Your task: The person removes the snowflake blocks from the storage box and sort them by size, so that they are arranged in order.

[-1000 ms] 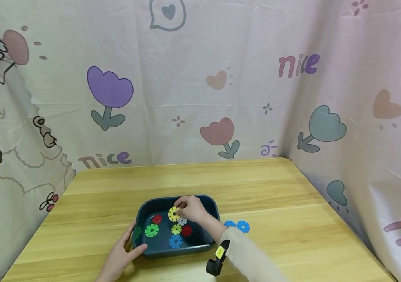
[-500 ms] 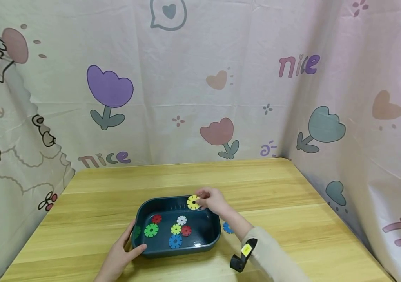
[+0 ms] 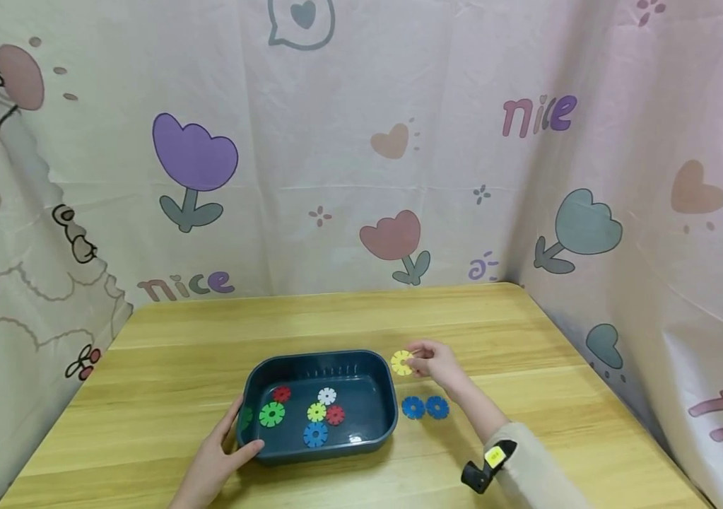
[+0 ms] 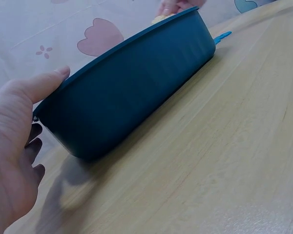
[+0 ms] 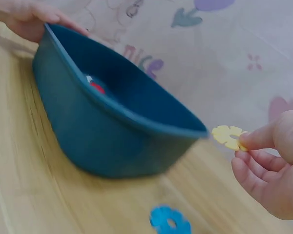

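A dark teal plastic tub [image 3: 361,438] sits on the wooden table. At its left end my left hand [image 3: 213,456] holds the rim, thumb over the edge and fingers against the outer wall, as the left wrist view also shows. My right hand [image 3: 440,364] pinches a yellow snowflake disc [image 3: 401,363] by its edge, just right of the tub's back right corner and above the table. Inside the tub lie several notched discs, among them a green disc [image 3: 272,415], a white disc [image 3: 326,396] and a blue disc [image 3: 315,435].
Two blue discs [image 3: 413,408] [image 3: 437,407] lie side by side on the table, right of the tub. Wooden tabletop [image 3: 526,396] extends around them. A printed cloth [image 3: 310,155] hangs behind and along both sides.
My right hand has lifted the yellow disc out of the tub and carried it right, past the rim. Both blue discs on the table now show fully. My left hand stays on the tub.
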A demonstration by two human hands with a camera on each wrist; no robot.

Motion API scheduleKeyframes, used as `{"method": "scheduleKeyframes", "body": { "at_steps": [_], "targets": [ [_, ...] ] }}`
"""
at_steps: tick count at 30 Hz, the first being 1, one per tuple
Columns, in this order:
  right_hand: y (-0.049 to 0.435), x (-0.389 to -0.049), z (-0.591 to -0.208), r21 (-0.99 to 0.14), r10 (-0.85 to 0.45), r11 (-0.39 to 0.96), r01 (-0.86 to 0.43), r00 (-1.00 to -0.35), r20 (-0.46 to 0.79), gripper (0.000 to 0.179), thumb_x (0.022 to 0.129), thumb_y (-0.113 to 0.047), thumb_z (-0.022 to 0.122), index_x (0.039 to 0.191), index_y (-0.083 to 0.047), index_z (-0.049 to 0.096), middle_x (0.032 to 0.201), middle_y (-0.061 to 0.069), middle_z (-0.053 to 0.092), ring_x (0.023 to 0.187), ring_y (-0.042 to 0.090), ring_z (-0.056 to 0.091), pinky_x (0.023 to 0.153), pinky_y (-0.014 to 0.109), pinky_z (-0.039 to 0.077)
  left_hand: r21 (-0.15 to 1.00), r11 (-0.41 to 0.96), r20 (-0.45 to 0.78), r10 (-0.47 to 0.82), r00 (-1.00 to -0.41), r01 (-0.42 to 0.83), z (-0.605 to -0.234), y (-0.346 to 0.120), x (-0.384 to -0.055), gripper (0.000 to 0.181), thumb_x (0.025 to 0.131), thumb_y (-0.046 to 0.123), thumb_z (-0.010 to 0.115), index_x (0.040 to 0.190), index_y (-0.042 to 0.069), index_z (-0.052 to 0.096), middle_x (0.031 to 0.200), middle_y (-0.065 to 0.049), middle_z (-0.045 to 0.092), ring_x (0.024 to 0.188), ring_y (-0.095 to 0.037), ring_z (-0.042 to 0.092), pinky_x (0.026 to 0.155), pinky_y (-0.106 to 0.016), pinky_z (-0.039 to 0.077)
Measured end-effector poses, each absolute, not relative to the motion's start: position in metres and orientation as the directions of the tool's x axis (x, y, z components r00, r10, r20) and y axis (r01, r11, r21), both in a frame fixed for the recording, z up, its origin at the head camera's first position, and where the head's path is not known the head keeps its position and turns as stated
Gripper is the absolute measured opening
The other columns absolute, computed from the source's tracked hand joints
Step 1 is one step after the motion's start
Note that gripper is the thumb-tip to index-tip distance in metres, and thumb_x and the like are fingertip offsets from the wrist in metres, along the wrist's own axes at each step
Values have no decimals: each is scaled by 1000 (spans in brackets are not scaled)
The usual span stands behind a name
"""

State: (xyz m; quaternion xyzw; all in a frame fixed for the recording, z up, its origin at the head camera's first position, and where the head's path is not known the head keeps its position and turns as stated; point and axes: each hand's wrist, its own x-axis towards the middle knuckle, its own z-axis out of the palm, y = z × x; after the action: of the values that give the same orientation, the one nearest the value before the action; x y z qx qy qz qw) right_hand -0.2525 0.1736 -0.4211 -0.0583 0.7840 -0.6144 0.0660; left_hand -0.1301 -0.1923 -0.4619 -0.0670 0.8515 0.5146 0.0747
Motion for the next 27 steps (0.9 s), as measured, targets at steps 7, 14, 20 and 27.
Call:
{"method": "scheduleKeyframes", "body": {
  "at_steps": [7, 14, 20, 27],
  "targets": [
    [208, -246, -431, -975, -94, 216, 47, -993, -69, 29, 84, 7, 59, 112, 14, 54, 81, 10, 59, 67, 16, 56, 66, 33, 53, 848, 480, -228, -51, -972, -224, -462, -194, -132, 91, 84, 41, 65, 150, 12, 10, 150, -27, 12, 132, -51, 12, 99, -67, 17],
    [238, -237, -440, -972, -48, 213, 98, -993, -110, 31, 85, 7, 58, 114, 15, 53, 86, 11, 60, 70, 16, 55, 62, 27, 51, 844, 484, -237, -51, -970, -232, -462, -193, -133, 91, 84, 42, 65, 150, 13, 10, 150, -26, 12, 133, -51, 11, 99, -68, 17],
    [258, -232, -451, -951, -3, 268, 153, -987, -159, 29, 82, 4, 63, 109, 14, 56, 82, 9, 63, 66, 15, 55, 57, 24, 50, 841, 495, -223, -48, -974, -217, -461, -193, -133, 90, 84, 41, 65, 150, 13, 10, 150, -27, 13, 132, -51, 12, 99, -68, 17],
    [269, -225, -460, -881, 9, 430, 198, -977, -215, 22, 81, -2, 65, 101, 8, 60, 78, 6, 62, 64, 16, 55, 56, 28, 49, 847, 489, -217, -40, -975, -209, -460, -193, -132, 90, 84, 39, 65, 150, 13, 10, 150, -26, 12, 133, -51, 11, 98, -69, 15]
  ]
}}
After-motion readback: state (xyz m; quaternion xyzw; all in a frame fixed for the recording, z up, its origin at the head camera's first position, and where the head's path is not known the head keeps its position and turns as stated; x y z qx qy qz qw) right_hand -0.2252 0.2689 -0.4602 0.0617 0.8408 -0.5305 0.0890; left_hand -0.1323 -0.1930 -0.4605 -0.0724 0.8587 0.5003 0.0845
